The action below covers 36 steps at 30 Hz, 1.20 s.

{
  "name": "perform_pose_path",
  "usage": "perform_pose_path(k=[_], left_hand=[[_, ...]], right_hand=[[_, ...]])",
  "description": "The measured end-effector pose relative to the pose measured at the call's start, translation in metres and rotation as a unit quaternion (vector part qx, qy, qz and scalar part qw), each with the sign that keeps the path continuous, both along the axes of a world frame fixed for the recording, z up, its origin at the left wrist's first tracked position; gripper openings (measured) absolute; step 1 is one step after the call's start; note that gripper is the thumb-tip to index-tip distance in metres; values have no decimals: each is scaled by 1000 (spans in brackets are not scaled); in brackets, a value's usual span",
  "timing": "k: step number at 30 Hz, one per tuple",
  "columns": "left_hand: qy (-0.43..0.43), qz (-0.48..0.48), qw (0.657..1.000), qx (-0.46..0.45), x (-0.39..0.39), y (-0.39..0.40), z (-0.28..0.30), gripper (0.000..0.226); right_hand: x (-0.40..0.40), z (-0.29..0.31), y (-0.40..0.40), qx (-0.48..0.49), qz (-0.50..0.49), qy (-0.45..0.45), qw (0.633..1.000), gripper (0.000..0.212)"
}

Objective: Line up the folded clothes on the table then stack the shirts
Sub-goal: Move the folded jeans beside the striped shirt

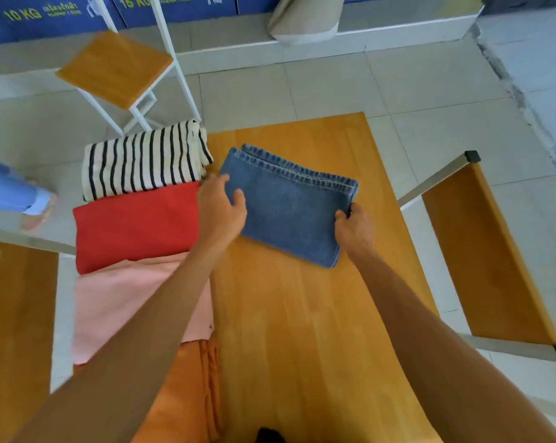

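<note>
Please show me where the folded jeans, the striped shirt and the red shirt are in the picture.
folded jeans (289,206): head view, middle of the top denim face.
striped shirt (142,161): head view, centre of the striped top face.
red shirt (136,225): head view, middle of the flat red surface.

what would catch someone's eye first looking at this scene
Both hands grip the folded jeans in the middle of the wooden table, the left hand on their left edge, the right hand at the near right corner. Down the table's left side run a striped shirt, a red shirt and a pink shirt.
</note>
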<state>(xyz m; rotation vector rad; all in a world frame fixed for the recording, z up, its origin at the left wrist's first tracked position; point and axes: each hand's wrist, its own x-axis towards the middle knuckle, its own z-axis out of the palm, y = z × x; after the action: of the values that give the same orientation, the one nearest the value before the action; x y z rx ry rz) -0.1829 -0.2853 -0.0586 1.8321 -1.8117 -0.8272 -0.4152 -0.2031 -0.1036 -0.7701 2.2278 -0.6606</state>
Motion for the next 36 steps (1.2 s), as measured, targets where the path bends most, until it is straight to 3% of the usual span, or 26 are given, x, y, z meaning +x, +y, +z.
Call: perform_pose_path(k=[5, 8, 13, 19, 21, 24, 29, 32, 36], left_hand=[[33, 40, 990, 129, -6, -27, -14, 49], [39, 92, 986, 135, -5, -16, -26, 47], [-46, 101, 978, 178, -10, -23, -32, 49], [-86, 97, 952, 277, -14, -15, -32, 65], [-58, 101, 944, 310, -12, -10, -33, 73], [39, 121, 926, 354, -6, -8, -34, 82], [125, 117, 933, 315, -1, -31, -10, 64], [138, 129, 944, 269, -1, -58, 8, 70], [123, 154, 962, 190, -2, -93, 26, 48]], right_hand=[[-13, -3, -25, 1, 0, 13, 1000, 30], [-6, -6, -28, 12, -23, 13, 1000, 47], [-5, -7, -28, 32, 2, 40, 999, 77], [-19, -3, -9, 81, 37, 73, 993, 73], [-22, -5, 1, 97, 36, 66, 993, 71], [-31, -5, 6, 56, 22, -21, 998, 63], [-37, 18, -21, -21, 22, -68, 997, 52], [-37, 35, -54, -53, 42, -50, 996, 48], [-39, 49, -109, -98, 63, -52, 992, 45]])
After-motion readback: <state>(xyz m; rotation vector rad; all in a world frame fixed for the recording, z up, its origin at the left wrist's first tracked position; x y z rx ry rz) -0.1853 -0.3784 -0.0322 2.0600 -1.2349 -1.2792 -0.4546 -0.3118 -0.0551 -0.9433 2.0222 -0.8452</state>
